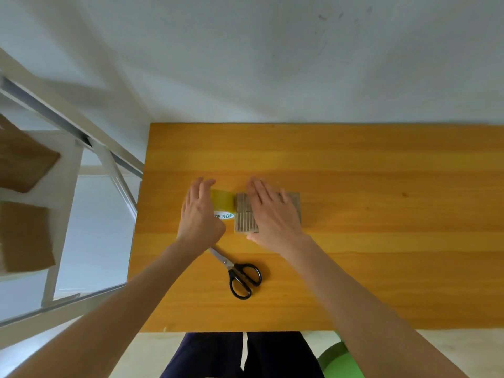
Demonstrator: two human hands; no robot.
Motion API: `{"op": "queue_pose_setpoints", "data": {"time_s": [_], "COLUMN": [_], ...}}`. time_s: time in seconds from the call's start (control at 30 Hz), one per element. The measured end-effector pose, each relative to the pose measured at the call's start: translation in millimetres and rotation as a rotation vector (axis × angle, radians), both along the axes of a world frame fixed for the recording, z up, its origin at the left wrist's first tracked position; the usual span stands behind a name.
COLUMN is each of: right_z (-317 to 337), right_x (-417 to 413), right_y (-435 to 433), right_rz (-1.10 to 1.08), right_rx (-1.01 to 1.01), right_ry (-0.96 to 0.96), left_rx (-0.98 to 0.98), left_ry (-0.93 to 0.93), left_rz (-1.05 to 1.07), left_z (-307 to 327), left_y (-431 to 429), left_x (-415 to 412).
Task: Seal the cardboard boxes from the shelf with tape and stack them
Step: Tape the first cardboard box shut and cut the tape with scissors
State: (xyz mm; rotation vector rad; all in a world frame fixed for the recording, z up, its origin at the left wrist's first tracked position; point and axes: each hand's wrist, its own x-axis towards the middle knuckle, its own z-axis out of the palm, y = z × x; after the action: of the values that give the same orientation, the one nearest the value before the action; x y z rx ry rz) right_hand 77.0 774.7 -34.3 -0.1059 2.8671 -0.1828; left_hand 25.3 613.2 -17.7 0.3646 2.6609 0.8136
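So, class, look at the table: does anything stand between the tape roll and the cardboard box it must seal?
Nothing visible does. The left hand holds the tape roll right beside the cardboard box, which lies under the flat right hand. The scissors lie nearer the person, off that line.

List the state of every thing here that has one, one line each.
cardboard box: on the table, pressed down by the right hand.
tape roll: held against the box's left side.
scissors: blades closed, lying unheld on the table.
left hand: grips the tape roll.
right hand: fingers straight, flat on the box.
shelf boxes: on the shelf, too blurred to tell if sealed.
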Motion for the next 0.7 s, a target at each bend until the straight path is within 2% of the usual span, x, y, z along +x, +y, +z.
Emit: {"op": "queue_pose_setpoints", "data": {"time_s": [0.03,0.1,0.2,0.3,0.4,0.47,0.57,0.7], "right_z": [1,4,7,14,23,28,32,23], "right_x": [-8,-20,-24,-23,-22,-20,-15,-7], "right_y": [-5,-14,-24,-28,-21,-14,-10,-3], "right_rz": [0.014,0.015,-0.013,-0.103,-0.19,-0.228,-0.315,-0.415], "right_rx": [0.004,0.028,0.053,0.0,-0.208,-0.402,-0.672,-0.788], "right_ry": [-0.04,-0.104,-0.138,-0.15,-0.038,0.059,0.146,0.155], "left_rx": [-0.02,-0.057,-0.031,0.046,0.166,0.278,0.37,0.374], "left_ry": [-0.121,-0.246,-0.175,0.005,0.178,0.126,-0.004,-0.05], "left_rz": [0.082,0.105,0.099,0.097,0.157,0.196,0.141,0.082], "left_z": [-4,-13,-19,-12,5,17,31,41], "left_y": [-3,-9,-13,-10,-9,-7,3,22], "left_x": [-6,-17,-23,-21,-29,-39,-42,-32]}}
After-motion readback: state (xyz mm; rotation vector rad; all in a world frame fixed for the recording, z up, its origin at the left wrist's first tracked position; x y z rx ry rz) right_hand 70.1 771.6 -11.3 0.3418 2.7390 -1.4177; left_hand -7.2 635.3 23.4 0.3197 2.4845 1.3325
